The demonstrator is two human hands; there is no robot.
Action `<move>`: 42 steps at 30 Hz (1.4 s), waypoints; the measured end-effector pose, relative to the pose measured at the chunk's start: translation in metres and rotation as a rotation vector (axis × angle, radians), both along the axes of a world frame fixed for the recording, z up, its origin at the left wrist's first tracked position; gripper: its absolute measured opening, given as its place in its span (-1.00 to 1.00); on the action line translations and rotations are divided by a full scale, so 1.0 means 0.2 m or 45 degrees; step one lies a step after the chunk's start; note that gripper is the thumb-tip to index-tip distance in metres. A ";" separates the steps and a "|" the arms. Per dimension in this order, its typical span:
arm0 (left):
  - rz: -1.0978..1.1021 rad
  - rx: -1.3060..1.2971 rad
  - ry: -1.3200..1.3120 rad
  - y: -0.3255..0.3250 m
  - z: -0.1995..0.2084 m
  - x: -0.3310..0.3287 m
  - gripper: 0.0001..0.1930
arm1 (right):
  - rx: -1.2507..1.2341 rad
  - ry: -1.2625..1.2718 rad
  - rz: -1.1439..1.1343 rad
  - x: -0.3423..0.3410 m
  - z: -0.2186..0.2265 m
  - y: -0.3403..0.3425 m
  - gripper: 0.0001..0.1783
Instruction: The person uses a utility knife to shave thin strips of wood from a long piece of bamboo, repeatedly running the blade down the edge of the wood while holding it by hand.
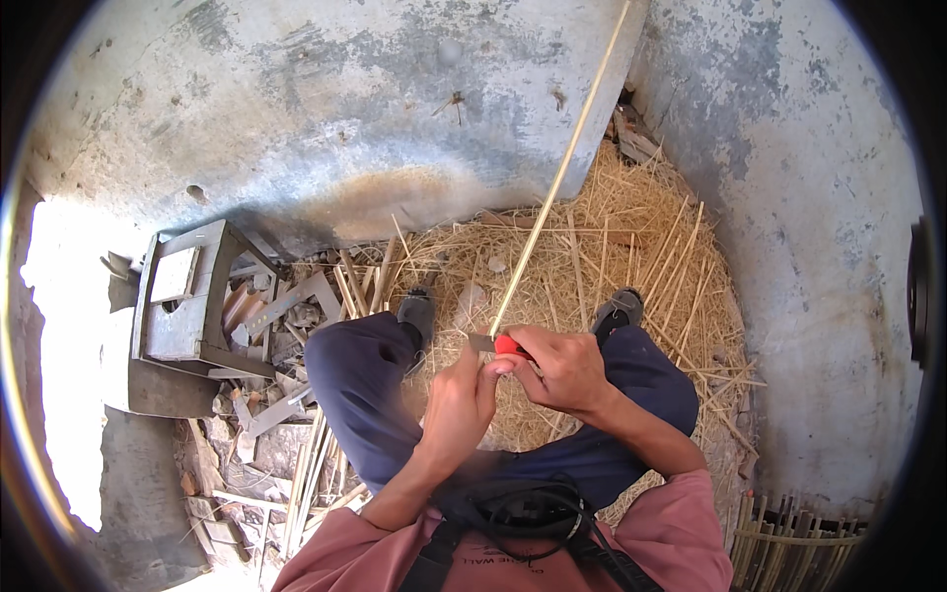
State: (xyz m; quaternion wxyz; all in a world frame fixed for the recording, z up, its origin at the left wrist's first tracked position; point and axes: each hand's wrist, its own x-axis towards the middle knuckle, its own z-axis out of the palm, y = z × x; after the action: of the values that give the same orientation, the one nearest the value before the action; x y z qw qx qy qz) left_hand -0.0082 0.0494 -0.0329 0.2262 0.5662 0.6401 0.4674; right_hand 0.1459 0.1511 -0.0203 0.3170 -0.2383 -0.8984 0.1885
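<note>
A long, thin pale strip that looks like bamboo (548, 197) runs from my hands up and away to the far right, past the wall's edge. Its near end meets the short metal blade of a red-handled knife (507, 345). My right hand (564, 367) is closed around the red handle. Just left of it, my left hand (459, 403) is closed at the strip's near end, its thumb close to the right thumb. The fingers of the left hand partly hide the strip there.
Straw-like shavings (631, 222) and loose strips cover the floor around my shoes. At the left stands a wooden stool (185, 306) beside broken wood and rubble (252, 414). Concrete walls (799, 197) rise ahead and right. A slatted bamboo basket (789, 548) sits at lower right.
</note>
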 end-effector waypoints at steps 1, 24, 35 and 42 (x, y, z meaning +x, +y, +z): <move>0.002 -0.006 0.009 0.00 -0.01 0.00 -0.74 | 0.013 -0.017 -0.020 0.00 0.00 0.00 -0.70; 0.020 -0.220 -0.069 -0.03 -0.07 0.01 -0.55 | 0.050 -0.024 -0.383 0.05 0.12 0.29 -0.71; -0.009 -0.455 -0.028 -0.16 -0.09 0.00 -0.61 | -0.051 0.039 -0.516 0.17 0.09 0.71 -0.62; -0.091 -0.340 -0.074 -0.27 -0.04 -0.03 -0.61 | -0.116 -0.113 -0.763 0.35 0.02 1.08 -0.54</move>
State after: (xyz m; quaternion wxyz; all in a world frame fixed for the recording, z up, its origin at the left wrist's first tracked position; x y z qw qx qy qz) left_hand -0.0140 -0.0039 -0.0401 0.3347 0.5398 0.6692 0.3858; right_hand 0.2150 0.3674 -0.0163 0.3081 -0.5145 -0.7918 0.1161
